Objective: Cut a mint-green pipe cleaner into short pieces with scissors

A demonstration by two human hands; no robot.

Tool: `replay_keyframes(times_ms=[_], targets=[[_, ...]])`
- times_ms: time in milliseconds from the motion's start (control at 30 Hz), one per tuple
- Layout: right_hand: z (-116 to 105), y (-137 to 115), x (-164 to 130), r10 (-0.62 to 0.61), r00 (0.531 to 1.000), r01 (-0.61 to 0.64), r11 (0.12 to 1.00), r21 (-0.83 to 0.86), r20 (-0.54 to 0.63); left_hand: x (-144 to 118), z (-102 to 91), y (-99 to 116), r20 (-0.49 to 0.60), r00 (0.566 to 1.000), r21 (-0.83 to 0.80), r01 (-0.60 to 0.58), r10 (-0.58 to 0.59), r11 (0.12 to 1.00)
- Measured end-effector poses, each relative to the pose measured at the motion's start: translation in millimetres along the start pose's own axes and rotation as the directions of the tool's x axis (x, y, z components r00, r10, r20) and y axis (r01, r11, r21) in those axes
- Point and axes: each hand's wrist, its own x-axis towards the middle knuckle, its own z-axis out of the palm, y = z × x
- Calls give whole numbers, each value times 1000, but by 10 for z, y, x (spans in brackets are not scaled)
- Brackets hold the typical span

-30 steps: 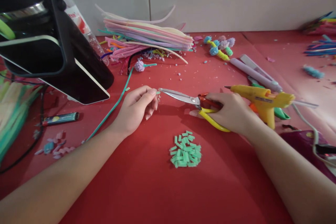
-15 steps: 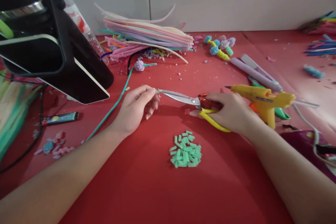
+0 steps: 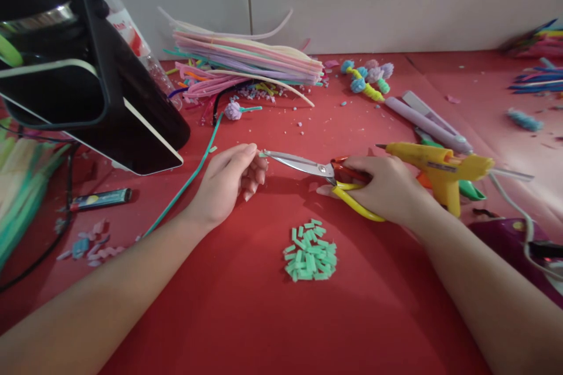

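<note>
My left hand (image 3: 229, 181) is closed in a pinch on a small pale green pipe cleaner piece (image 3: 263, 154), which barely shows past the thumb and forefinger. In my right hand (image 3: 380, 184) is a pair of scissors (image 3: 303, 164) with one red and one yellow handle. Its blades look nearly closed and point left, their tips at the green piece. Below, on the red table (image 3: 246, 304), lies a pile of short green cut pieces (image 3: 311, 252). A long teal pipe cleaner (image 3: 187, 184) runs beside and under my left forearm.
A yellow glue gun (image 3: 435, 167) and a lilac straightener-like tool (image 3: 426, 123) lie by my right hand. Pipe cleaner bundles (image 3: 250, 55) are at the back. A black tumbler (image 3: 145, 94) and a lighter (image 3: 101, 199) stand and lie at left.
The thumb and fingertips of my left hand have shifted slightly, and the scissor tips have moved a little left. The green pile looks the same.
</note>
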Motion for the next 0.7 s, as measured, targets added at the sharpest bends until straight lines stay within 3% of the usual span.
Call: replay_keyframes(times_ms=[700], targets=[[-44,79,-21,59,997,-61,997,53,43,-29,-4,25,23,999,75,-27,25,997]])
